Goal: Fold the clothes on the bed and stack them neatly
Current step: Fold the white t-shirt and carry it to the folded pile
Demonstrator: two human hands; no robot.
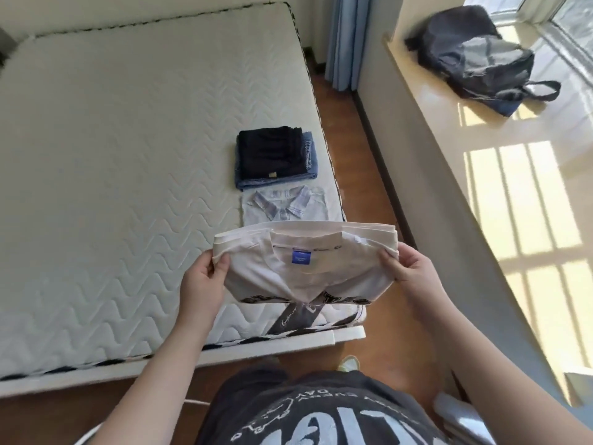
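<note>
Bed (128, 155) below, left hand (205, 277) and right hand (407, 268) pinch the folded tee (305, 268) by its ends, long axis crosswise, shirt (282, 207) just at 12 o'clock.

– Can you read any words here?
– Not really. The blue tag (301, 256) in the white shirt (308, 268) is showing tiny blurry print. The dark shirt (321, 412) on the person is showing big upside-down letters, maybe "DAY", but I cannot be sure.
</note>
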